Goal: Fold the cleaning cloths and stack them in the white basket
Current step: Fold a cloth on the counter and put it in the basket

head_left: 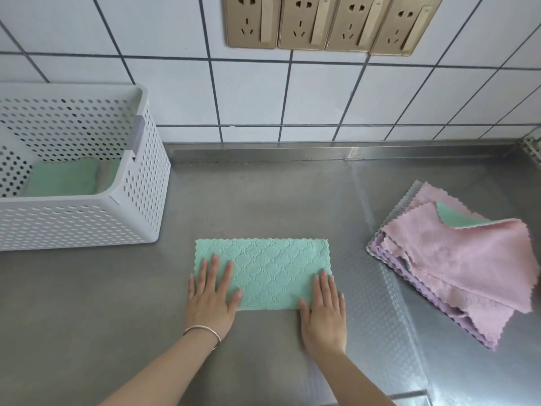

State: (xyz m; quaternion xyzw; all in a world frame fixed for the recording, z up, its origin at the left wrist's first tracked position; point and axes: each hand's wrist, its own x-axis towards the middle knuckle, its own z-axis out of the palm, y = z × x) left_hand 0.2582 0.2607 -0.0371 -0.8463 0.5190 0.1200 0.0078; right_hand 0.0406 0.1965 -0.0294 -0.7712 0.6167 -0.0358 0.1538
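I have both palms flat on the green cleaning cloth (263, 272), which lies as a folded rectangle on the steel counter (263, 200). My left hand (212, 297), fingers spread, presses its near-left corner; my right hand (323, 312), fingers together, presses its near-right corner. The white basket (82, 224) stands far left, with a folded green cloth (64, 178) inside. A pile of pink and purple cloths (456, 259) lies to the right.

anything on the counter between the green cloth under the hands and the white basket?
Nothing visible. The green cloth lies flat under the left hand and right hand; bare steel counter separates it from the white basket, which is open-topped with a green cloth already inside. The pink and purple pile sits on the opposite side.
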